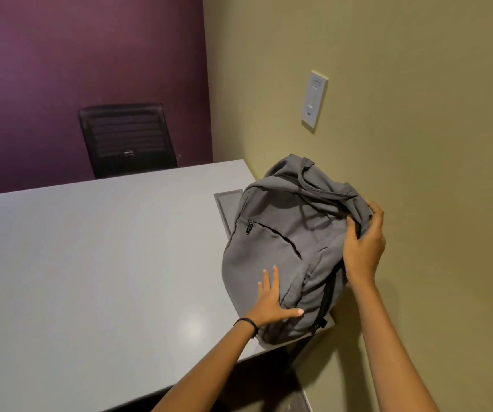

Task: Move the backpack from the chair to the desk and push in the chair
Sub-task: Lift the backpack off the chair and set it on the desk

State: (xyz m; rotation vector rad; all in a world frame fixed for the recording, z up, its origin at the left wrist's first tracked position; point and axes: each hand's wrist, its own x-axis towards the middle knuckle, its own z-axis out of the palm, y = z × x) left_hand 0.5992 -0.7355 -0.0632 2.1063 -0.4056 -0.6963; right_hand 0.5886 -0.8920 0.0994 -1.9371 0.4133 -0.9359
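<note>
Settling one grey fabric backpack (286, 242) on the pale worktop (90, 263), right edge by the wall: right hand (364, 245) gripping bunched top fabric, left hand (272, 304) open, flat against its near side. Placing step looks nearly finished. Next: release, find the chair needing pushing; one black mesh-backed chair (126, 141) visible, far side.

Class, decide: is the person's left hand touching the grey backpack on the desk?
Touching. The head view shows the left hand pressed flat on the backpack, thumb on its fabric.
</note>
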